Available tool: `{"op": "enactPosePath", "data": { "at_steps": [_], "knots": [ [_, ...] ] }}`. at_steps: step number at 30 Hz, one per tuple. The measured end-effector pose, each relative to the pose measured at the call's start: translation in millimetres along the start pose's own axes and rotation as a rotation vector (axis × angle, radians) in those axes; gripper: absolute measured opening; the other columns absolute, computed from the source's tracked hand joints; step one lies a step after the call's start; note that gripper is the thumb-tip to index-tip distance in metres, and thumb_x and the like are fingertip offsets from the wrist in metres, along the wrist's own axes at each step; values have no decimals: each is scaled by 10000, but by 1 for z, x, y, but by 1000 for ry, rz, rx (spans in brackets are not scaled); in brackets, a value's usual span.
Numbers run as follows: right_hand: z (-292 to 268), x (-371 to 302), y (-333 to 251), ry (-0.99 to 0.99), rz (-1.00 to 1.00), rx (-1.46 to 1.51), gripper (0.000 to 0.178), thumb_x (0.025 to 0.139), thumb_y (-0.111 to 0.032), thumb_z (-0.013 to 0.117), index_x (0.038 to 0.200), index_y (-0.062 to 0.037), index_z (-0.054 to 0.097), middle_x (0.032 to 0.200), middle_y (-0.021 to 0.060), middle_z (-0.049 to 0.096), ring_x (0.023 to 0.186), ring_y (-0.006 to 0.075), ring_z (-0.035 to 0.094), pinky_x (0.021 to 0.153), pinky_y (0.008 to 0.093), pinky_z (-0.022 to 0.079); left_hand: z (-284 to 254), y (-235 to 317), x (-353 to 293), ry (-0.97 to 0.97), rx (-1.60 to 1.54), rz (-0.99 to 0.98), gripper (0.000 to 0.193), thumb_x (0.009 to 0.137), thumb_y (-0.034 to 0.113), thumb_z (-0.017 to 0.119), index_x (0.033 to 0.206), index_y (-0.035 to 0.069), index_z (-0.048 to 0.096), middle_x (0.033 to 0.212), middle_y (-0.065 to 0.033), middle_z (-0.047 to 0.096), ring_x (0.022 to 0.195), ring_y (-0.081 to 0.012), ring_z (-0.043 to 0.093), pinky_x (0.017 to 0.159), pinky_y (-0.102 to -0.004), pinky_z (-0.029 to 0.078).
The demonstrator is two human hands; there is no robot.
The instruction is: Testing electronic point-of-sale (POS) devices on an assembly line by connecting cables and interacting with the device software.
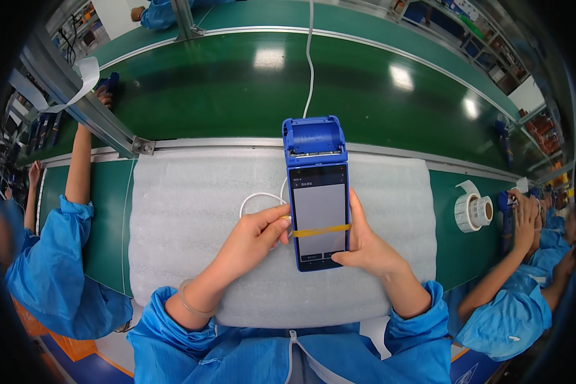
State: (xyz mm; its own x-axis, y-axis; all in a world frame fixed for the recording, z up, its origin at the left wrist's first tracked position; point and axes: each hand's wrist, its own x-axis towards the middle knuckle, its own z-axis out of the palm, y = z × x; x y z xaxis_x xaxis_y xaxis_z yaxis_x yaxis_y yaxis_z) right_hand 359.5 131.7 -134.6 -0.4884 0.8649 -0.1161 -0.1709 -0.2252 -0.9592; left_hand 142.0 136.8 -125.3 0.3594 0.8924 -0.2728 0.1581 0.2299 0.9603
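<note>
A blue handheld payment terminal [320, 205] stands upright over the padded mat, its lit screen facing me. Its printer compartment [312, 136] at the top has the lid raised and no paper roll showing inside. A yellow band [321, 230] runs across the lower screen. My right hand [372, 248] grips the terminal's right side, with the thumb on the bottom of the screen. At the left side, my left hand [253, 235] pinches the plug end of a white cable [260, 194] against the casing. Whether the plug is fully seated is hidden by the fingers.
White foam sheet [173, 243] covers the bench before me. Beyond a metal rail runs a green conveyor belt [224, 83], with the cable crossing it. Label rolls [472, 212] sit at right. Co-workers' arms [78, 166] are on both sides, near a metal post [86, 96] at left.
</note>
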Motion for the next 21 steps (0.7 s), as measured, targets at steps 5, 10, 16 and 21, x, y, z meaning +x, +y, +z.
{"op": "enactPosePath", "data": {
  "at_steps": [5,10,16,21],
  "knots": [
    [1,0,-1,7,10,-33,1054,591,131,514,1420,-114,-90,1385,215,279,1317,337,265,1024,398,324,0,1,-2,-3,1,-2,323,931,109,444,1235,24,514,681,2,537,608,-48,444,560,-181,389],
    [1,0,2,-5,-31,-11,1056,588,114,536,1419,-98,-80,1400,219,245,1332,336,224,1041,411,299,0,1,-2,-5,12,11,326,931,109,445,1240,27,510,678,2,534,609,-49,447,559,-184,390],
    [1,-2,5,20,-45,-129,1087,577,70,581,1423,-112,-78,1435,166,189,1349,327,185,1068,432,236,0,-2,-2,-7,-11,23,326,931,118,443,1242,47,514,673,-2,530,610,-54,455,567,-195,396],
    [3,-1,5,37,-82,-225,1077,559,75,561,1420,-100,-62,1433,184,166,1354,342,141,1073,441,228,0,-3,-1,-13,9,60,326,932,129,442,1240,59,519,667,-2,530,614,-59,465,575,-206,405]
  ]
}}
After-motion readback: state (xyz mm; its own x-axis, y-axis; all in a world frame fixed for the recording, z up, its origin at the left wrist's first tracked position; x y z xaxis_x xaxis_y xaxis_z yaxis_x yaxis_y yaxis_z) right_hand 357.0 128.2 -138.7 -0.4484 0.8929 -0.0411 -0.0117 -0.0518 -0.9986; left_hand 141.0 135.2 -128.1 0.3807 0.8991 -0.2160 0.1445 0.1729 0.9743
